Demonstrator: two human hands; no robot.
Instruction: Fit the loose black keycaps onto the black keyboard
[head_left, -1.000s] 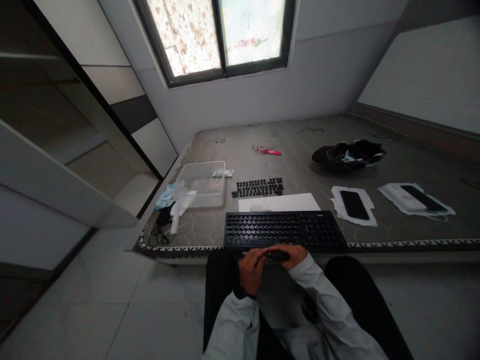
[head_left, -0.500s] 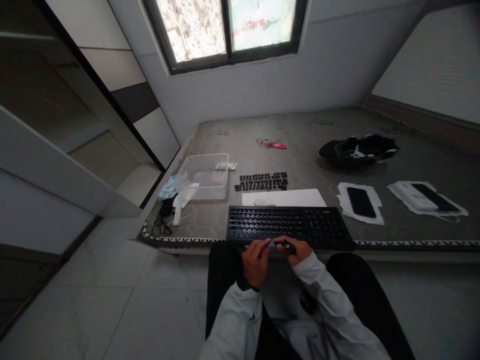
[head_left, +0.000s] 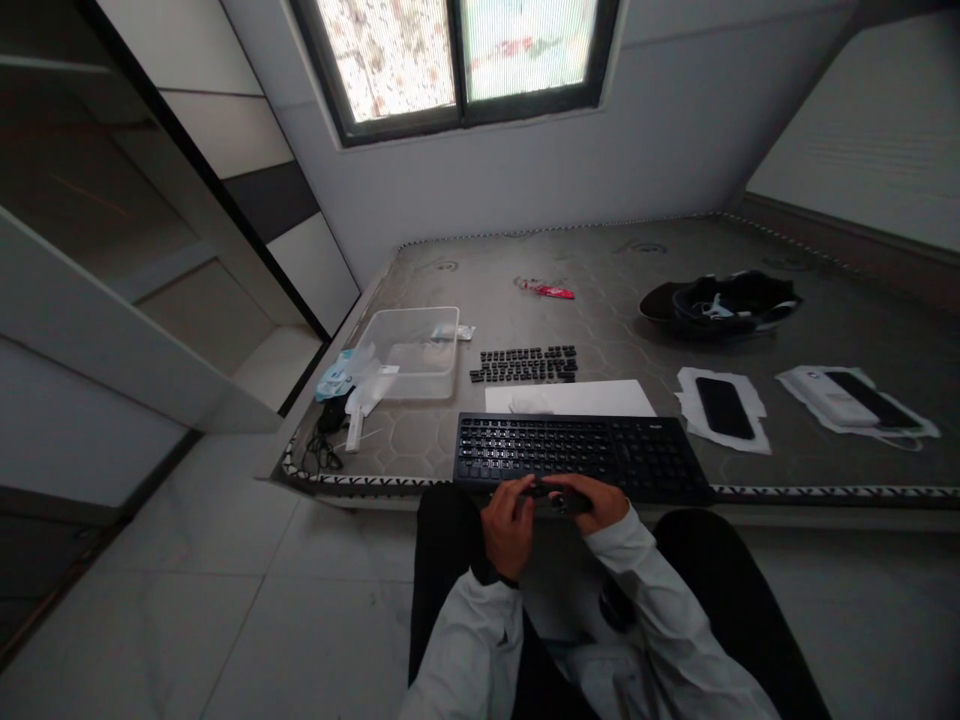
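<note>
My left hand (head_left: 510,525) and my right hand (head_left: 596,500) are close together just in front of the black keyboard (head_left: 540,445). Between them is a small black object (head_left: 574,500) with a rounded end, too dark to name. My right fingers close around its thicker part, while the left thumb and fingers pinch at its other end. The keyboard lies along the near edge of the mattress; the left part of its key field shows bare sockets without caps. Several loose black keycaps (head_left: 525,364) are laid out in rows behind it.
A white sheet (head_left: 585,397) lies between keycaps and keyboard. To the left stand a clear plastic box (head_left: 412,380) and a black cable (head_left: 322,450). On the right are a phone (head_left: 724,408) on white paper, a white device (head_left: 836,395) and a black cap (head_left: 720,305).
The black object has turned between my fingers, and more of it shows now. A greyish piece seen at my left fingertips no longer shows. The view has shifted slightly.
</note>
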